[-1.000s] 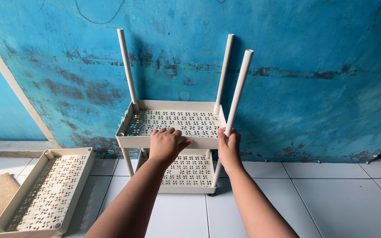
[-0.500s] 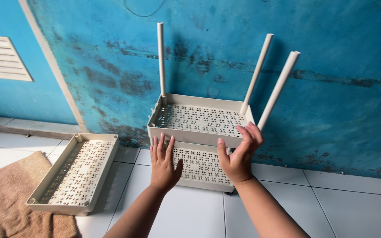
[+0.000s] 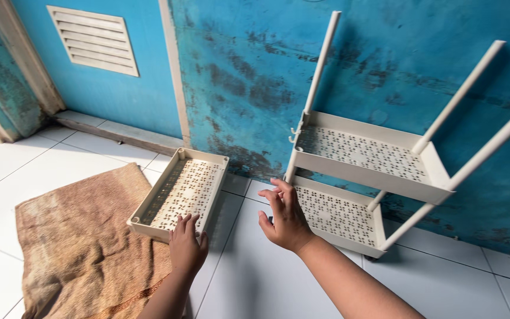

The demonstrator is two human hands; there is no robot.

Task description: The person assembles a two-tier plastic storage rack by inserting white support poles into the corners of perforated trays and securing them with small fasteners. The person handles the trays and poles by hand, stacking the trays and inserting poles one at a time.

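Head view: left hand (image 3: 186, 248) touches empty perforated tray (image 3: 179, 192).

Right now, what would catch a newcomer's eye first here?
A cream two-tier rack with long bare poles stands against the stained blue wall on the right. A loose perforated tray lies on the floor, the left hand at its near edge, the right hand open beside the rack.
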